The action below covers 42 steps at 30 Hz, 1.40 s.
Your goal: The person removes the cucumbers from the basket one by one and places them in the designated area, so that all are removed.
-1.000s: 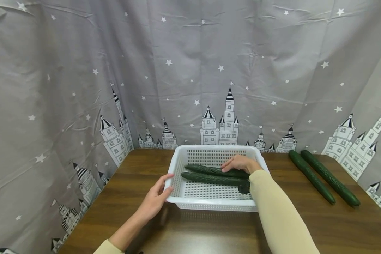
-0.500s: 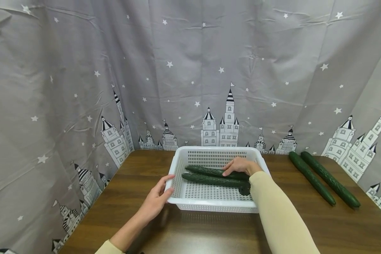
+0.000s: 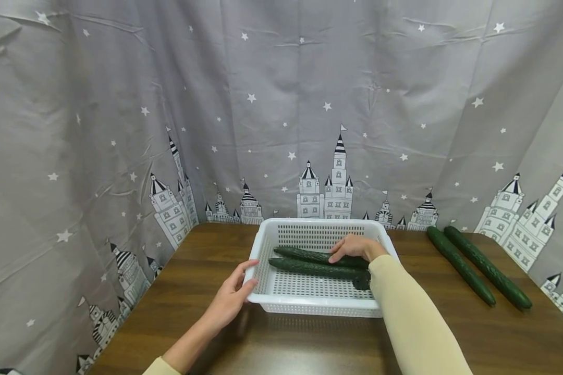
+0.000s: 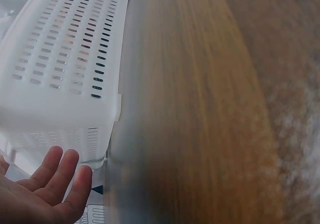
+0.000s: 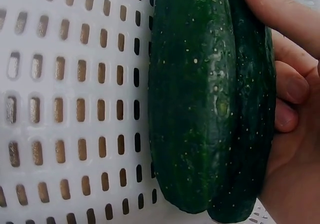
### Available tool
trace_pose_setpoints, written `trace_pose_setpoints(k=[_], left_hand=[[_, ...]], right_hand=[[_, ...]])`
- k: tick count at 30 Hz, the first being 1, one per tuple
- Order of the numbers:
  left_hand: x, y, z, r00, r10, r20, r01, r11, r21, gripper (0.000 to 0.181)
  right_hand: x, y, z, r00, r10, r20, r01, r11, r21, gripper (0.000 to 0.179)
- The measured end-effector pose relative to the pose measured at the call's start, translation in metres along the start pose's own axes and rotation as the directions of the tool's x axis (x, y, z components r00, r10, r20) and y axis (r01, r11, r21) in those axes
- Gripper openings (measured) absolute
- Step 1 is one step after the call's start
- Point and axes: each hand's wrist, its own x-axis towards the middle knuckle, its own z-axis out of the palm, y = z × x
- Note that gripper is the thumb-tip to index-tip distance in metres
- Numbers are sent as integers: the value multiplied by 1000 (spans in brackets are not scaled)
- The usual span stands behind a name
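Note:
Two dark green cucumbers lie side by side in a white perforated plastic basket (image 3: 309, 301). My right hand (image 3: 355, 246) holds the far cucumber (image 3: 300, 254), its thumb on the near side and its other fingers on the far side. The near cucumber (image 3: 305, 267) lies against it; the right wrist view shows their rounded ends close up. At the basket's left end, my left hand (image 3: 230, 294) holds the rim with thumb and forefinger. In the left wrist view its other fingers (image 4: 67, 176) hang loosely outside the basket wall.
Two more cucumbers, a left one (image 3: 460, 265) and a right one (image 3: 488, 267), lie slantwise on the brown wooden table (image 3: 300, 341) to the right. Behind the table hangs a grey curtain (image 3: 262, 67) printed with stars and castles.
The head view has tilted slightly, so everything sits a little lower in it. Both hands and the cucumbers keep their places in relation to the basket.

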Motion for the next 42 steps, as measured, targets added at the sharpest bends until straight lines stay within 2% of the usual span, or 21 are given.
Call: trace_pose_setpoints(k=[5, 19, 23, 28, 35, 42], left_hand=[[0, 0, 0, 1000, 5, 0, -5, 1000, 9, 46], [3, 1, -1, 1000, 8, -9, -8, 1000, 9, 45], [1, 1, -3, 1000, -10, -8, 10, 1000, 11, 46], [1, 1, 0, 1000, -4, -8, 4, 1000, -1, 46], [4, 2, 0, 1000, 6, -15, -6, 1000, -2, 45], [-1, 1, 0, 1000, -25, -18, 25, 1000, 11, 45]], right_hand=[[1, 0, -1, 1000, -9, -4, 9, 999, -33, 51], [5, -2, -4, 996, -81, -33, 80, 997, -20, 44], [6, -4, -4, 996, -83, -18, 82, 996, -38, 43], [3, -5, -8, 996, -89, -30, 87, 994, -61, 42], [0, -10, -15, 994, -108, -21, 107, 994, -23, 39], [0, -12, -16, 993, -111, -33, 112, 994, 3, 40]])
